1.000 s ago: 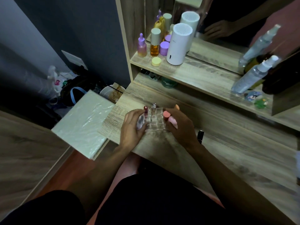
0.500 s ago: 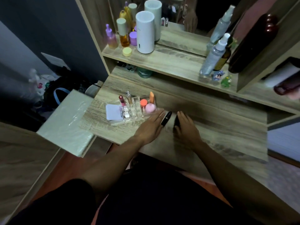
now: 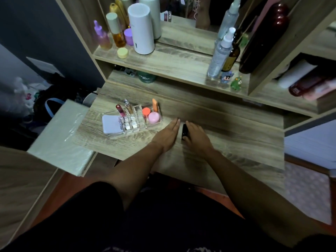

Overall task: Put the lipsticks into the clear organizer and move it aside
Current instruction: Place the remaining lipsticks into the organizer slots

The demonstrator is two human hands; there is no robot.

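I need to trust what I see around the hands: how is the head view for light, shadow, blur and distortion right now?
Head view: dim overall, with a dark shadow band on the desk behind both hands; the black lipstick between left hand and right hand nearly merges with it. The clear organizer is sharp enough. Wide-angle bending tilts the shelves; edges are soft.
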